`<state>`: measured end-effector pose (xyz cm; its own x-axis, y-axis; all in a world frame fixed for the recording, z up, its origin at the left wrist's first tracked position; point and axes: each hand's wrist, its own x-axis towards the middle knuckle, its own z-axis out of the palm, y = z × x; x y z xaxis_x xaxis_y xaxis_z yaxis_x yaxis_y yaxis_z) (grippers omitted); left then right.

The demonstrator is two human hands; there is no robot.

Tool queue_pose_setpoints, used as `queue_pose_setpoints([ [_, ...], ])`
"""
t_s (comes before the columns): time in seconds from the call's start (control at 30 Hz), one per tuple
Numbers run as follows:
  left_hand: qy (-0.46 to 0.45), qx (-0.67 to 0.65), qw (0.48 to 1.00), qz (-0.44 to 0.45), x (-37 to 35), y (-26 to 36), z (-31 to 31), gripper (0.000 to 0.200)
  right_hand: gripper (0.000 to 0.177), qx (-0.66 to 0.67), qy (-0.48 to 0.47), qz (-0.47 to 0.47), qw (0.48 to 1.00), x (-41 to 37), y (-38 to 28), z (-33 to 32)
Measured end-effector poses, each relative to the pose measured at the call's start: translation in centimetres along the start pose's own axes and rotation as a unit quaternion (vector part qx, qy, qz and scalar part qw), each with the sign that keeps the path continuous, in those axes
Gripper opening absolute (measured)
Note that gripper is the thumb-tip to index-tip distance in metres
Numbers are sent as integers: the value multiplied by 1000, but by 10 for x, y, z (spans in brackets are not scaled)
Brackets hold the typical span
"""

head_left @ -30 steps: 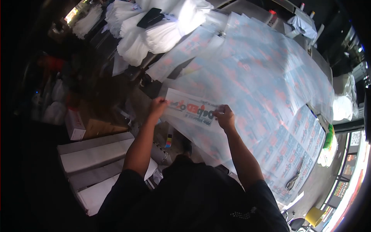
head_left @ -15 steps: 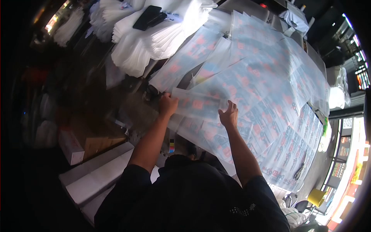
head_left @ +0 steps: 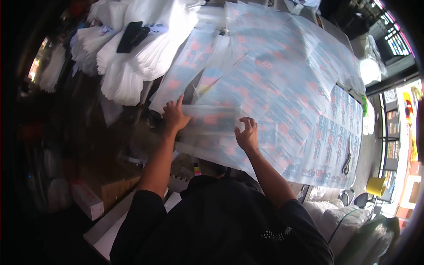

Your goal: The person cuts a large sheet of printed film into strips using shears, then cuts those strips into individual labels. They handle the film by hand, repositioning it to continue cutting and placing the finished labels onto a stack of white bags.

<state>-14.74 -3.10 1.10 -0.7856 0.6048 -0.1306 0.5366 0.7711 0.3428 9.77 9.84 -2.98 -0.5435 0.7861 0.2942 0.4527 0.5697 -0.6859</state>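
Observation:
A translucent folded strip (head_left: 212, 120) of printed sheeting lies between my hands at the near side of the table. At its left end is my left hand (head_left: 175, 116), index finger stretched up and thumb spread toward the strip. My right hand (head_left: 247, 134) sits at the other end, fingers curved and thumb apart, with a gap showing between them. Whether either hand presses on the strip is hard to see. Underneath and beyond spread large translucent sheets (head_left: 282, 84) with red and blue print, overlapping each other.
White foam-like sheets (head_left: 152, 55) are stacked at the back left with a black phone (head_left: 129, 37) on top. Scissors (head_left: 347, 160) lie on the sheets at the right. Boxes (head_left: 90, 201) stand low left; a yellow bin (head_left: 376, 186) and white bundles (head_left: 333, 216) are right.
My left hand has opened from its closed grip at the strip's left end, its index finger now extended. The camera view has turned right, so everything appears shifted left.

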Motion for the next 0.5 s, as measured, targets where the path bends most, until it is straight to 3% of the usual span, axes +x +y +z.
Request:
queue_pose_setpoints([
  [0.07,0,72,991,109,9,-4,-2,69,33,0,7,21,1000,-9,-1,-7],
  [0.1,-34,83,988,125,16,-9,2,55,33,11,5,28,1000,-16,0,-10],
  [0.2,-86,157,970,166,20,-5,-12,37,31,38,-8,26,999,-32,6,-16],
  [0.23,-87,157,968,174,17,3,-23,37,35,41,-5,34,999,-37,6,-18],
  [0.3,-210,13,961,182,6,14,-51,20,39,46,2,46,998,-40,8,-21],
  [0.33,-212,16,959,186,-8,26,-66,20,46,96,12,83,992,-39,9,-23],
  [0.4,-84,57,961,257,-40,58,-94,18,54,148,23,120,981,-35,12,-27],
  [0.5,-57,89,975,197,-56,80,-125,17,66,208,2,195,959,-24,13,-33],
])
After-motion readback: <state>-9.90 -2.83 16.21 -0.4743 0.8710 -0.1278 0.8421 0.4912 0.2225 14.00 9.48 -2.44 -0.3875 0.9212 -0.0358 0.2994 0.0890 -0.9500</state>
